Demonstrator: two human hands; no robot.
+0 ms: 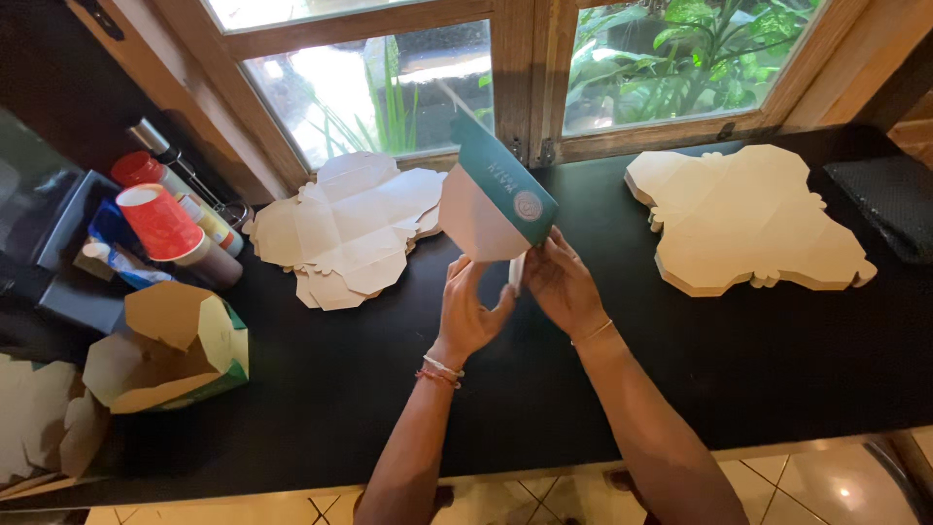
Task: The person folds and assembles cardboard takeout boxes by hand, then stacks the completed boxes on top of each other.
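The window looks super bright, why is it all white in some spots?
In the head view, daylight through the window washes the glass out to white at the top left, while the leaves on the right stay green. The black counter stays dark, with a soft sheen. The left hand and right hand holding the box look sharp; the window frame bends near the edges.

Teal-and-tan carton blank (494, 199), part-folded, seemingly tilted, above counter.

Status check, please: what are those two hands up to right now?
Both hands, left hand and right hand, gripping half-folded teal-and-tan carton. Held above black counter. Nothing in the way.
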